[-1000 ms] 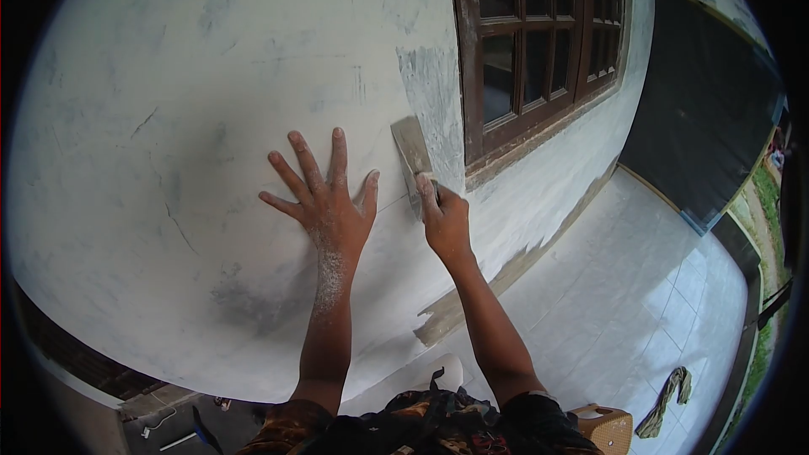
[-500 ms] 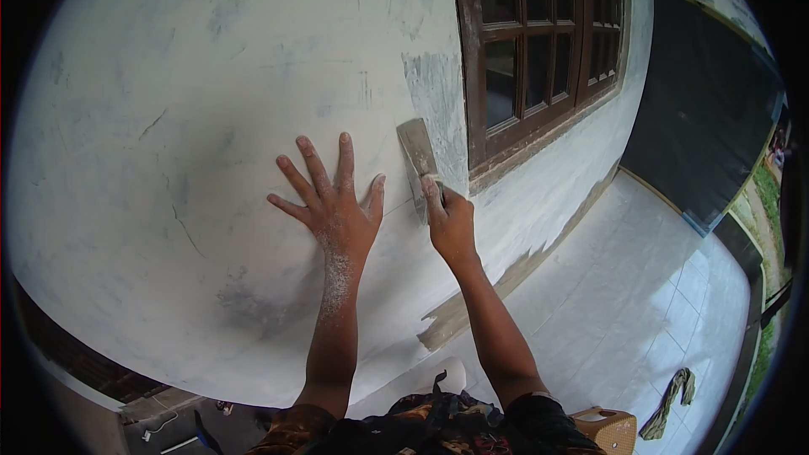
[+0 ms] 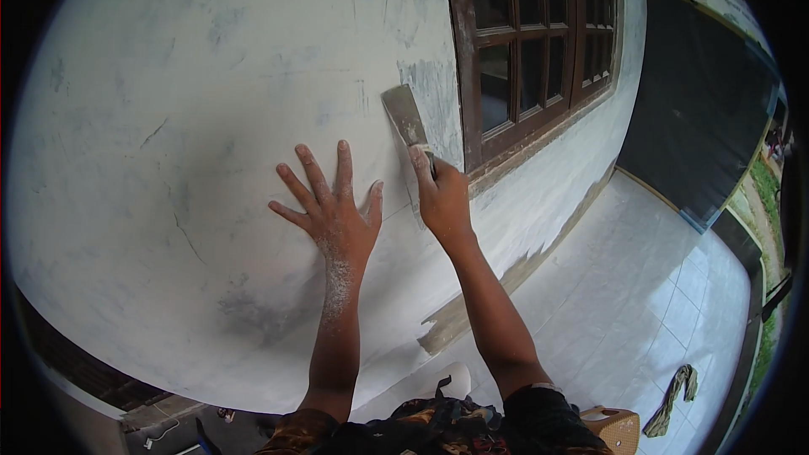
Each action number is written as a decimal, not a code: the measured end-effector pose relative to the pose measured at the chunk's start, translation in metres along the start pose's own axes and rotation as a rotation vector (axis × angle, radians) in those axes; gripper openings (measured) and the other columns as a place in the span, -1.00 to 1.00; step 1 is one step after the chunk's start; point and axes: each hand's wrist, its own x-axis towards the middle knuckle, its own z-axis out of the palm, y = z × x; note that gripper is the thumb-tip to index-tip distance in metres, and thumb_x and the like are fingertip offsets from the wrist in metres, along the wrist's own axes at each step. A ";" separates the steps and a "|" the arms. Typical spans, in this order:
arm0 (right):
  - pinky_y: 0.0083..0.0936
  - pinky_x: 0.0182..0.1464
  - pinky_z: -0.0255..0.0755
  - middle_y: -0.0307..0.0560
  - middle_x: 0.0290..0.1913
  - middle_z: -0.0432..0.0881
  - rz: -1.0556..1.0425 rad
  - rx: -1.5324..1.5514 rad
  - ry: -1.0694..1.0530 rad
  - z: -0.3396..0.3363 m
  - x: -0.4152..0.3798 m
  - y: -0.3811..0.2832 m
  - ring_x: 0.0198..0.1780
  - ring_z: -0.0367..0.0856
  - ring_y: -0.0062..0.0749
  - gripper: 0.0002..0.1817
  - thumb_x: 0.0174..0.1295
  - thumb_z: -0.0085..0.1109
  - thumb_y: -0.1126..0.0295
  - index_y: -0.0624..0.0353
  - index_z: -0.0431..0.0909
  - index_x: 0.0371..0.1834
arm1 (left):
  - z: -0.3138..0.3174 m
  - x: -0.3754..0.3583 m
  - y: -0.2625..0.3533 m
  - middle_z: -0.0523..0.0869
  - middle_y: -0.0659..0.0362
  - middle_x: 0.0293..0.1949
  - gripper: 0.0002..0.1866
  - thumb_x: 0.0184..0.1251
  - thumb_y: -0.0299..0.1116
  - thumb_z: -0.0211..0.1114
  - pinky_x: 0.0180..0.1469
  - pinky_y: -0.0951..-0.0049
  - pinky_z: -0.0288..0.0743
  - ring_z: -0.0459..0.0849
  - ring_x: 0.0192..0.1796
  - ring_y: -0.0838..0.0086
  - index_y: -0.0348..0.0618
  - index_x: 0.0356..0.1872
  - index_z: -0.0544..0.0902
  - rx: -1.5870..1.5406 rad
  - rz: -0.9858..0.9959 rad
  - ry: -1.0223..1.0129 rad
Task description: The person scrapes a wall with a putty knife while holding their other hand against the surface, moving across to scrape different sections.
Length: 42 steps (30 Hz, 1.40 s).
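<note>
Scraper (image 3: 406,114) and right hand (image 3: 446,200) sit higher on the wall (image 3: 126,227) than 0.5 s ago in the head view, left of the window (image 3: 580,59); the right hand grips the scraper, the left hand (image 3: 337,215) spreads open, empty. A shallow angle and even pressure should prevent gouges.

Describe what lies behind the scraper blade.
Behind the scraper blade is the whitish wall, seen on both sides, with a grey streaked patch to its right. The stretch directly behind the blade is covered, so its finish cannot be told.
</note>
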 end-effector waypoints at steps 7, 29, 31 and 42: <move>-0.15 -0.46 0.32 0.25 -0.64 0.51 0.051 -0.033 -0.007 0.002 -0.030 0.028 -0.59 0.51 0.11 -0.50 0.47 0.04 0.05 0.37 0.65 -0.29 | 0.002 -0.001 -0.001 -0.26 -0.13 0.60 -0.12 0.23 0.18 0.32 0.31 -0.69 -0.46 -0.38 0.58 -0.29 0.32 0.55 0.16 -0.060 -0.006 0.016; -0.25 -0.48 0.27 0.19 -0.68 0.41 -0.003 0.011 0.034 0.009 -0.025 0.027 -0.62 0.22 -0.30 -0.45 0.49 0.01 0.01 0.40 0.60 -0.33 | -0.004 -0.004 -0.001 -0.27 -0.13 0.60 -0.09 0.20 0.13 0.36 0.35 -0.63 -0.40 -0.37 0.59 -0.26 0.29 0.56 0.16 -0.057 -0.008 -0.018; -0.23 -0.49 0.27 0.22 -0.67 0.42 -0.008 0.022 0.040 0.008 -0.017 0.016 -0.64 0.25 -0.24 -0.45 0.48 0.02 0.02 0.40 0.60 -0.34 | -0.002 -0.005 -0.002 -0.26 -0.13 0.60 -0.09 0.20 0.13 0.36 0.36 -0.62 -0.39 -0.37 0.59 -0.25 0.28 0.56 0.15 -0.051 0.001 -0.020; -0.03 -0.39 0.39 0.31 -0.60 0.53 0.137 -0.148 -0.048 -0.006 -0.056 0.060 -0.53 0.54 0.27 -0.41 0.46 0.01 -0.04 0.38 0.58 -0.39 | 0.001 -0.011 0.000 -0.24 -0.16 0.60 -0.09 0.23 0.15 0.32 0.36 -0.62 -0.29 -0.35 0.59 -0.28 0.26 0.57 0.12 -0.037 0.022 -0.021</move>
